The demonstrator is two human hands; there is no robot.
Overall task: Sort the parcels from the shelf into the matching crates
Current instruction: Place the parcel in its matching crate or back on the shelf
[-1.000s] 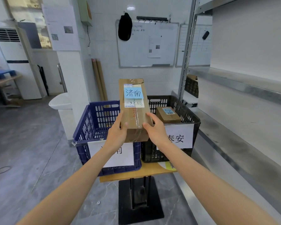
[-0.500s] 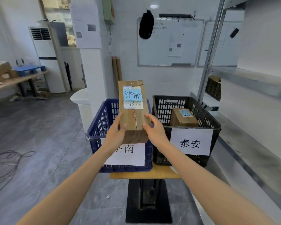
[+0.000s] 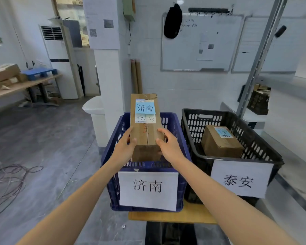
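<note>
Parcel (image 3: 146, 133) between left hand (image 3: 124, 149) and right hand (image 3: 170, 148), each grip holding its near end; over blue crate (image 3: 111, 188)

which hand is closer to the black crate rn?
Right. The right hand grips the held parcel's right side, near the black crate's left wall; the left hand grips the parcel's far side, over the blue crate.

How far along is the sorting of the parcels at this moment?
Done: one small parcel lies in the black crate marked 泰安. In hand: the left hand and right hand grip a long parcel with a blue 济南 note over the blue crate, whose sign matches. Left: to set it inside. Whether more parcels wait on the shelf cannot be seen.
</note>
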